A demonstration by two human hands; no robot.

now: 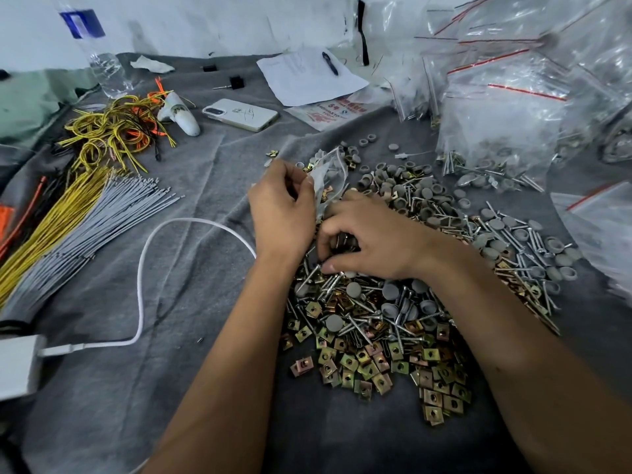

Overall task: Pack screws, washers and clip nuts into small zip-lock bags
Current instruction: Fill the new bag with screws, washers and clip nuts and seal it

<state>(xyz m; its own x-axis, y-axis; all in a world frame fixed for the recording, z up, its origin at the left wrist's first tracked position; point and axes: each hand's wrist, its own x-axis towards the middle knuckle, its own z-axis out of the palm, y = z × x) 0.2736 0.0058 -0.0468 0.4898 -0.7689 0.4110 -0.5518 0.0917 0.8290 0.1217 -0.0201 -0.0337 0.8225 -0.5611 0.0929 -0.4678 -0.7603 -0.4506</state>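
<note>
A big heap of loose parts covers the grey cloth: brass-coloured clip nuts (369, 364) nearest me, silver screws (345, 289) in the middle, grey round washers (424, 196) farther back. My left hand (280, 210) pinches a small clear zip-lock bag (328, 172) above the heap's far left edge; a few clip nuts show inside it. My right hand (366, 234) lies curled on the heap just right of the bag, its fingers closed round a few dark parts. What those parts are is hidden by the fingers.
Filled zip-lock bags (496, 131) pile up at the back right. A phone (241, 114), papers with a pen (309, 75), a water bottle (102, 63) stand behind. Yellow and grey wire bundles (75, 213) lie left, and a white cable (143, 268) loops beside my left arm.
</note>
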